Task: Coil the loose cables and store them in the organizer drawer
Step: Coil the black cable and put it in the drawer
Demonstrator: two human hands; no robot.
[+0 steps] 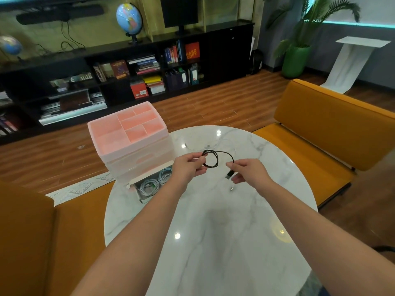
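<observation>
Marble table bears organizer's open drawer holding coiled white cables.

Black cable looped between left hand and right hand — above marble table, beside pink organizer.

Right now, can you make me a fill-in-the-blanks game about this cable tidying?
1. The left hand holds a coil of thin ____ cable.
2. The open bottom drawer already holds coiled ____ cables.
3. The pink plastic organizer stands on the round ____ table.
4. The right hand pinches the cable near its ____.

Missing words: black; white; marble; plug
</observation>
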